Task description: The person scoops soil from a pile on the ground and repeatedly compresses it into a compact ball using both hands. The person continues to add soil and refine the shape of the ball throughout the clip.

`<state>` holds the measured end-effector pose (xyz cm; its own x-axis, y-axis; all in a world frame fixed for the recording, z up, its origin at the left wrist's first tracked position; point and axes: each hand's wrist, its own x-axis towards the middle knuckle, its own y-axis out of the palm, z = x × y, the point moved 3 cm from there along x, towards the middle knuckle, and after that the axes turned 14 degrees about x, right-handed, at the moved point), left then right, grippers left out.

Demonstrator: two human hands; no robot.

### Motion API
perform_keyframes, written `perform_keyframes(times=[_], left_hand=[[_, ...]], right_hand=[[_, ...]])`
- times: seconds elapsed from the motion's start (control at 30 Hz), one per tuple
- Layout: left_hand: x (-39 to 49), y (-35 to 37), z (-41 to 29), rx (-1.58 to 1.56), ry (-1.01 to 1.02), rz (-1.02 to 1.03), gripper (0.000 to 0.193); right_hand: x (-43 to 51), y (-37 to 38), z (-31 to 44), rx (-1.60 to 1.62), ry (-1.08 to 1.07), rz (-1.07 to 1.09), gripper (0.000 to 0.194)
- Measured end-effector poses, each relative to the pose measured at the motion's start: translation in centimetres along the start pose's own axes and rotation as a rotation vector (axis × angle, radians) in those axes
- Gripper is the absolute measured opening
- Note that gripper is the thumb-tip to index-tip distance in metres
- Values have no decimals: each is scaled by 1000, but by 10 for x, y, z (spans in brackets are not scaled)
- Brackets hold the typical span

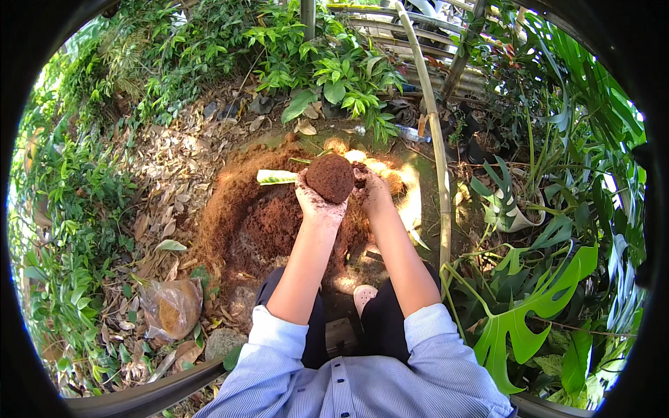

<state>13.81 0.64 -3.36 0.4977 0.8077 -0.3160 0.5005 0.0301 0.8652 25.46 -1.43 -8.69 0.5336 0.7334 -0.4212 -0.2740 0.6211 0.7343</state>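
My left hand (320, 202) cups a rounded ball of dark brown coir or soil (330, 178), with its palm and fingers smeared in the same stuff. Just right of the ball, my right hand (373, 190) is curled around some loose dark crumbs (360, 175). Green stems and a pale cut leaf (276, 177) stick out to the left behind the ball; whether they join it is hidden. Below both hands lies a heap of reddish-brown moist coir (274, 219), ringed on the left by drier, lighter fibre (225, 204).
Round fibrous lumps (389, 175) lie beyond my right hand. A bamboo pole (436, 136) crosses at the right, beside large monstera leaves (528, 313). At lower left are a clear plastic bag with brown fibre (172, 308) and a stone (225, 343). A plastic bottle (413, 134) lies farther off.
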Motion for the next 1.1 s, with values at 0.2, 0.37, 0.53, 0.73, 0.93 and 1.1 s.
perform_keyframes(times=[0.2, 0.37, 0.53, 0.73, 0.93, 1.1], left_hand=[[0, -1, -3, -4, 2, -44, 43], [2, -2, 0, -17, -10, -12, 43], [4, -3, 2, -2, 2, 2, 42], [3, -1, 2, -36, -18, -33, 42], [3, -2, 3, -31, -26, -44, 45], [7, -4, 4, -29, -31, -8, 47]], right_hand=[[8, -5, -3, 52, 69, 92, 25], [4, -1, -7, 119, -33, 140, 25], [12, -5, -4, 125, 93, 9, 22], [11, -4, -5, 110, 23, 85, 19], [14, -4, -6, 118, -8, 234, 25], [20, -8, -5, 108, 62, 236, 22]])
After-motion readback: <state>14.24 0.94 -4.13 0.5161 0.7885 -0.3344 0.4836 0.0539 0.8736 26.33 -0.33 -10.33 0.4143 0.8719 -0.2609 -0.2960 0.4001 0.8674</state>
